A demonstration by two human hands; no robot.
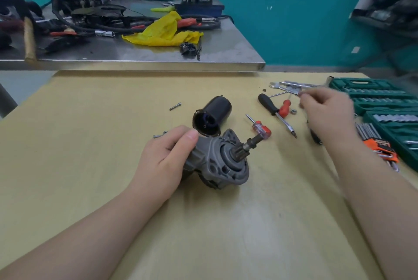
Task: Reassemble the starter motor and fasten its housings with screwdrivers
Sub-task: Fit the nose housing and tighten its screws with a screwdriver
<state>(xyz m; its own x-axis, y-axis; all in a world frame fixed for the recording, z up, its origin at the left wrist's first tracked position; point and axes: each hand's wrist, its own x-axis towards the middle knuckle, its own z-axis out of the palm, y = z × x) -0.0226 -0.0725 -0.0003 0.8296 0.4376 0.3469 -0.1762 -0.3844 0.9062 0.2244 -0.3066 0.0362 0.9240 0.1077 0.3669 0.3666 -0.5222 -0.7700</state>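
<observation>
My left hand (166,157) grips the grey starter motor nose housing (222,162), whose pinion shaft points up and right. Just behind it lies the black cylindrical motor casing (213,114) on its side, open end toward me. My right hand (325,112) hovers blurred above the table right of the screwdrivers, fingers curled; what it pinches, if anything, I cannot make out. A black-handled screwdriver (274,113), a red-handled one (284,108) and a short red stubby screwdriver (260,129) lie between the hands. A loose screw (175,106) lies to the left.
Green socket set cases (382,100) and an orange hex key set (377,144) sit at the right edge. Wrenches (291,86) lie at the back right. A steel bench (135,53) behind holds a yellow bag, cables and tools.
</observation>
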